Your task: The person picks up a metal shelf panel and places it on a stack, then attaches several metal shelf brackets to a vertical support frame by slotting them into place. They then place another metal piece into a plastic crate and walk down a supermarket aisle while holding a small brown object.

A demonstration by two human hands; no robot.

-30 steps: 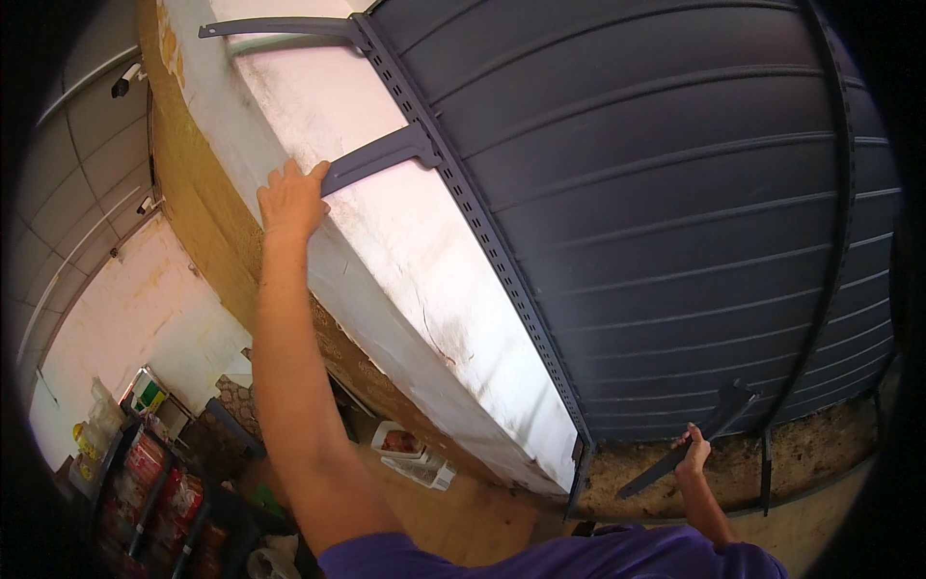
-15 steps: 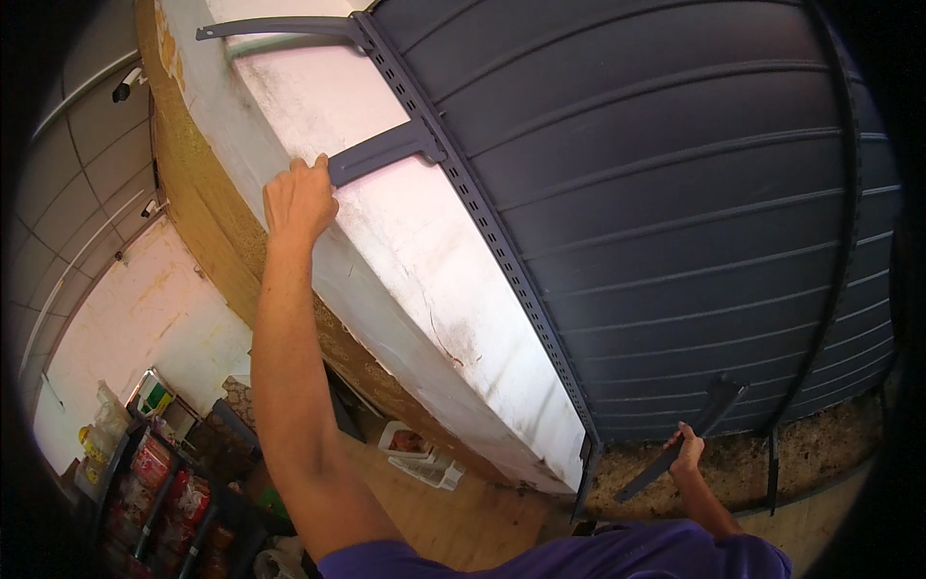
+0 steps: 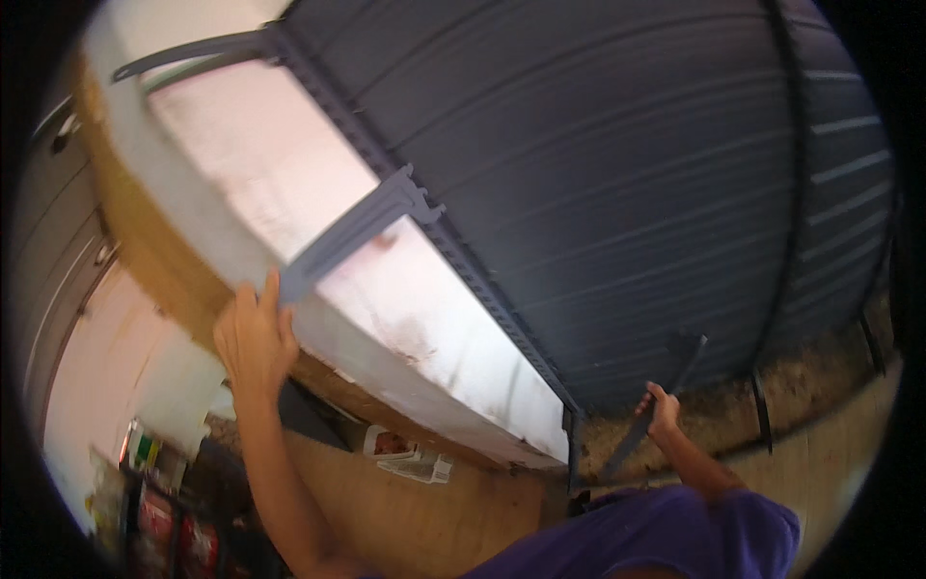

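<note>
The left hand (image 3: 256, 338) is gripping a bracket (image 3: 352, 232) by its outer end. Previously seated at the slotted rail (image 3: 482, 294), it is now exposing its hooks, apparently disengaging. The right hand (image 3: 661, 415) is clasping a second bracket (image 3: 629, 446), lower right.

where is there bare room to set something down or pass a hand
Bare wooden floor shows between the left forearm, white container and purple shirt. A hand could probably pass between the upper bracket and lower bracket in the left hand. Lower left is crowded with red packages.
</note>
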